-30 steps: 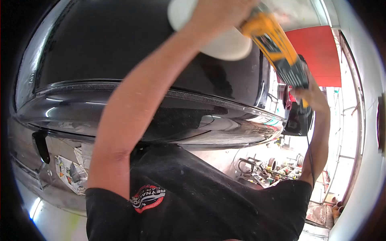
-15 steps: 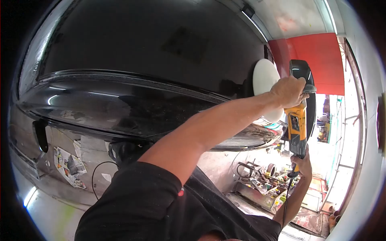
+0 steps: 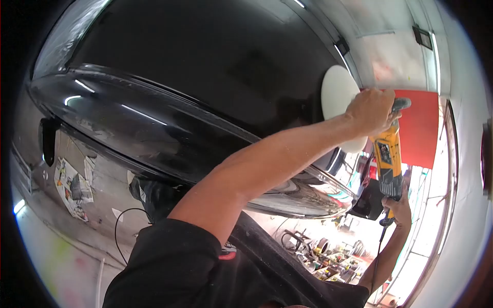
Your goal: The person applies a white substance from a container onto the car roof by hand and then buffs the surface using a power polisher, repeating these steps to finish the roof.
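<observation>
An orange-and-black power polisher [image 3: 389,156] with a broad white pad [image 3: 336,92] is held at the right of the head view. Its pad lies against or very close to a glossy black car panel [image 3: 205,56]; actual contact is hard to make out. My left hand [image 3: 372,110] wraps round the grey-tipped front handle [image 3: 402,104], close behind the pad. At the polisher's rear end my right hand [image 3: 399,209] is closed round the grip. A dark power cord [image 3: 380,249] trails down from there along my right forearm.
The car's curved black side [image 3: 123,115] runs below the panel, with a side mirror [image 3: 49,141] at far left. Newspaper [image 3: 74,190] and a dark cable [image 3: 117,236] lie on the floor. Cluttered tools and parts [image 3: 334,262] sit lower right, near a red wall panel [image 3: 418,131].
My view has rolled and shifted, so the car and the room sit tilted differently. The polisher's body leans differently in the frame. Both hands keep their hold.
</observation>
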Motion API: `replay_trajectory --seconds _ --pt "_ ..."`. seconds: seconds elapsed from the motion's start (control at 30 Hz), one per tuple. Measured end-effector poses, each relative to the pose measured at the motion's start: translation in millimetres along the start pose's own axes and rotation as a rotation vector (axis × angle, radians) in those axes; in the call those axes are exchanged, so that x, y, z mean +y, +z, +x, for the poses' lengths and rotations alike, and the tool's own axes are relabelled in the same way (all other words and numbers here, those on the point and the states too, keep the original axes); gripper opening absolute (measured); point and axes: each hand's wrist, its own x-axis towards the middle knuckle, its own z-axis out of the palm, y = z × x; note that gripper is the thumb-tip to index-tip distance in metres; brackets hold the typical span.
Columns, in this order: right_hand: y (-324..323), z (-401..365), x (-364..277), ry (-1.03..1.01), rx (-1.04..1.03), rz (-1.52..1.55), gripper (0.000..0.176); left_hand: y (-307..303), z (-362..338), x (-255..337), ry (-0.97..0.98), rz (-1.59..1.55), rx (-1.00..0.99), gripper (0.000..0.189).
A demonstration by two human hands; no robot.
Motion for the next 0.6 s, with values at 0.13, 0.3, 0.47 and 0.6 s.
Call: replay_trajectory --seconds 0.13,0.3,0.47,0.6 --pt "17.4 42.0 -68.7 -0.17 -0.066 0.028 0.097 -73.0 31.1 -10.8 0.018 0.074 0.155 0.037" --pt "46.0 90.1 -160.6 -0.314 -0.149 -0.021 0.099 -159.2 62.0 -26.9 0.054 0.155 0.328 0.037" --pt "72.9 130.3 -241.3 -0.423 -0.232 -0.053 0.097 -225.0 99.0 -50.9 0.086 0.245 0.526 0.041" --pt "88.3 159.2 -301.6 -0.483 -0.293 -0.139 0.094 -274.8 117.5 -58.3 -0.004 0.257 0.575 0.043"
